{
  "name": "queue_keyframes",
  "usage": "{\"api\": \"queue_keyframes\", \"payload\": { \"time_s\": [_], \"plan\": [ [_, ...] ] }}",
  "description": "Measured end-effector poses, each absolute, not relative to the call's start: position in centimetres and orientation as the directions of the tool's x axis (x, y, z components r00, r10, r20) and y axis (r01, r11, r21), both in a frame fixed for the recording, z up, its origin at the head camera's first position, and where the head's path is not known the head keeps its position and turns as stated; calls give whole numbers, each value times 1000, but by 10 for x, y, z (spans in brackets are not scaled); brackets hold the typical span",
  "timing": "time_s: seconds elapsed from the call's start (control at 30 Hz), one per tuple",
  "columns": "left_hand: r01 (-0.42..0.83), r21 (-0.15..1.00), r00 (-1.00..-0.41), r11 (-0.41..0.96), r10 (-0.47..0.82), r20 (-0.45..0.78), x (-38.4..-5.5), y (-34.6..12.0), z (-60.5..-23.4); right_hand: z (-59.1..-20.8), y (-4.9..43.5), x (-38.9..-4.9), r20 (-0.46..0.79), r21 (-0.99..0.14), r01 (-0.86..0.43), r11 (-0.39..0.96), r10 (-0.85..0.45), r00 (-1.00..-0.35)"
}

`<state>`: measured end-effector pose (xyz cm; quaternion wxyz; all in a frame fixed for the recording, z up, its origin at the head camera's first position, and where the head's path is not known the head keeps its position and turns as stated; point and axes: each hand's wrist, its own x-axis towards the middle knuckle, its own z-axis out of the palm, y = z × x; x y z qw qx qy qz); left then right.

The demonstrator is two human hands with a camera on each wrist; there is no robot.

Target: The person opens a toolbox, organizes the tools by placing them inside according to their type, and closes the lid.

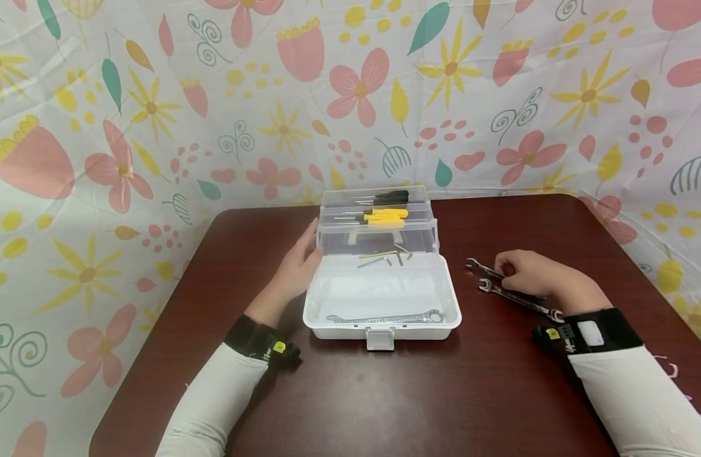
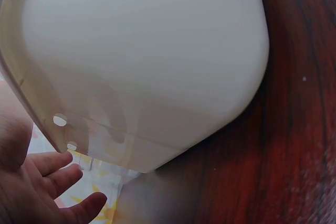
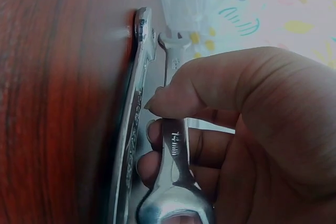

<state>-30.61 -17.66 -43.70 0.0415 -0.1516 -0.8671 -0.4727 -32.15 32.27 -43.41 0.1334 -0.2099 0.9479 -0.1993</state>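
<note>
My right hand pinches a silver wrench between thumb and fingers; "14mm" is stamped on its shank. Beside it, on the table, lies a second wrench. At the left side of an opened white toolbox is my left hand, its fingers extended by the back corner. The left wrist view shows those fingers loosely spread near the box's holed corner; whether they touch it I cannot tell. Another wrench lies inside along the box's front wall.
Clear stepped trays rise behind the box. They bear black-handled screwdrivers, yellow-handled screwdrivers and several hex keys. A latch hangs at the front. Behind the dark table hangs a flowered curtain.
</note>
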Motion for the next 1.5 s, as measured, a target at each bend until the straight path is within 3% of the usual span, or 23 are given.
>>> {"api": "queue_keyframes", "payload": {
  "time_s": [0.87, 1.5],
  "plan": [
    [284, 817, -956, 502, 217, 199, -304, -175, -434, -421, 317, -316, -132, -411, -358, 838, -444, -886],
    [273, 819, -960, 504, 205, 193, -307, -175, -436, -389, 302, -295, -72, -432, -388, 814, -460, -885]
  ]
}}
